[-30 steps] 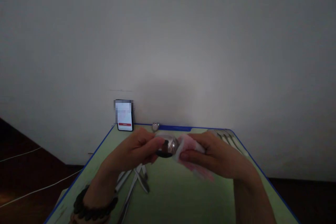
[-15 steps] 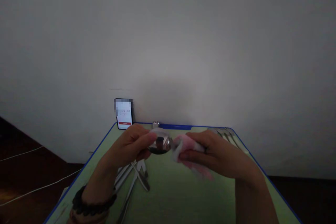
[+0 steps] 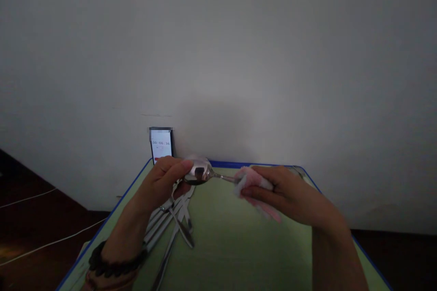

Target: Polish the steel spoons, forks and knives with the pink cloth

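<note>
My left hand (image 3: 167,182) pinches the bowl end of a shiny metal spoon (image 3: 200,173) and holds it above the green table (image 3: 232,241). The spoon's handle runs right into a pink cloth (image 3: 251,182). My right hand (image 3: 283,193) is closed on that cloth, wrapped round the handle. A dark bead bracelet (image 3: 114,263) sits on my left wrist.
Several pieces of metal cutlery (image 3: 172,227) lie in a loose pile under my left arm. More cutlery (image 3: 300,173) lies at the table's far right corner. A lit phone (image 3: 161,144) leans against the white wall. White cables (image 3: 44,243) run across the dark floor at left.
My hands have drawn apart: the left carried the spoon bowl left and up, and the cloth in my right hand slid from the bowl out along the handle.
</note>
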`<control>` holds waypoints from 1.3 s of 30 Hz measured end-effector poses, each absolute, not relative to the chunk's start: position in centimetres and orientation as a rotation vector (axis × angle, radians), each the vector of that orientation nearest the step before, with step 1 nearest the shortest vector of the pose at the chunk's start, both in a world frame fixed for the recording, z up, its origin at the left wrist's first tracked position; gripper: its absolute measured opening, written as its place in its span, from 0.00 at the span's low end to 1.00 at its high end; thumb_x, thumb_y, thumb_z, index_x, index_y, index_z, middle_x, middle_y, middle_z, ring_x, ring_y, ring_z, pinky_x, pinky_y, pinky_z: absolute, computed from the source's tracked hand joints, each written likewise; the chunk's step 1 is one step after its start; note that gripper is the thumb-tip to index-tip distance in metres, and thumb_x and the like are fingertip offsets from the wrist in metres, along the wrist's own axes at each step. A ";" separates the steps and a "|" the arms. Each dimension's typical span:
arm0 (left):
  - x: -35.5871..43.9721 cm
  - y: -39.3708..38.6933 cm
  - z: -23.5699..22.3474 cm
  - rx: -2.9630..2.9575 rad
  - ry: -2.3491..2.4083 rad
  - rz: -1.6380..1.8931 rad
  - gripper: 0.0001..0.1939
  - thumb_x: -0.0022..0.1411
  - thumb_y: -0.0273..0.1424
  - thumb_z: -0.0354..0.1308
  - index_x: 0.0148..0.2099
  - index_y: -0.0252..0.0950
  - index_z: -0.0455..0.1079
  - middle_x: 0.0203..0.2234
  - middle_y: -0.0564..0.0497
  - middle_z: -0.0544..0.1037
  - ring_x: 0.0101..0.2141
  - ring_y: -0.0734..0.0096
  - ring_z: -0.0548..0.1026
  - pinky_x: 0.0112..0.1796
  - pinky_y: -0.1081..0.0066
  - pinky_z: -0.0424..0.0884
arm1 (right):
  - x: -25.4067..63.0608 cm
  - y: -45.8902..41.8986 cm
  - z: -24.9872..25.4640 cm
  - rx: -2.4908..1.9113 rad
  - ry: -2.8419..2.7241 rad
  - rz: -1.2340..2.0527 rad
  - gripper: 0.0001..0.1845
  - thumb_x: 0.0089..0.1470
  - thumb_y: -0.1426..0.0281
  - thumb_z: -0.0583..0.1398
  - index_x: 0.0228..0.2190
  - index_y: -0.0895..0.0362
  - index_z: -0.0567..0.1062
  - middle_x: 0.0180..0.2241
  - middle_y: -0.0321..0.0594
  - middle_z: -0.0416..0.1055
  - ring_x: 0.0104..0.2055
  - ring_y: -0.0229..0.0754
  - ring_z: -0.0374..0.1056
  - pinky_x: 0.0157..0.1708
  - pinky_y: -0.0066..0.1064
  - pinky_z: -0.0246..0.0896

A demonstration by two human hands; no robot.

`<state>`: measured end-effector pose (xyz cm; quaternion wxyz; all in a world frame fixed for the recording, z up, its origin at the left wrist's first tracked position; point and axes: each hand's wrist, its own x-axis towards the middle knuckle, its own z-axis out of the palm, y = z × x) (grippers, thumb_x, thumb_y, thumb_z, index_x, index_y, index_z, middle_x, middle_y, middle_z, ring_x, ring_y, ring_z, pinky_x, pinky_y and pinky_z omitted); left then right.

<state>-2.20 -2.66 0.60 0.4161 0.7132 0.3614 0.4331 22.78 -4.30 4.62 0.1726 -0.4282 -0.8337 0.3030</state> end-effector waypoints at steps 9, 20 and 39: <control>-0.1 -3.4 1.1 2.305 1.097 0.952 0.18 0.61 0.37 0.54 0.52 0.37 0.60 0.24 0.58 0.70 0.21 0.78 0.65 0.22 0.79 0.61 | 23.1 -3.5 3.5 -1.155 -2.287 1.042 0.19 0.57 0.56 0.52 0.29 0.59 0.71 0.24 0.34 0.65 0.25 0.34 0.58 0.25 0.24 0.52; -0.1 -2.1 0.1 2.709 1.139 1.263 0.17 0.62 0.38 0.49 0.26 0.33 0.67 0.17 0.54 0.67 0.19 0.77 0.64 0.23 0.77 0.57 | 22.7 -3.6 3.7 -1.095 -2.420 1.020 0.18 0.56 0.57 0.54 0.27 0.58 0.71 0.21 0.31 0.64 0.22 0.32 0.56 0.23 0.23 0.49; -0.3 -2.6 1.1 2.521 1.138 0.633 0.23 0.65 0.36 0.41 0.22 0.34 0.67 0.16 0.56 0.65 0.20 0.76 0.63 0.25 0.76 0.56 | 22.0 -3.4 3.4 -1.118 -2.474 0.926 0.16 0.57 0.59 0.53 0.29 0.57 0.72 0.24 0.33 0.69 0.25 0.34 0.60 0.26 0.25 0.51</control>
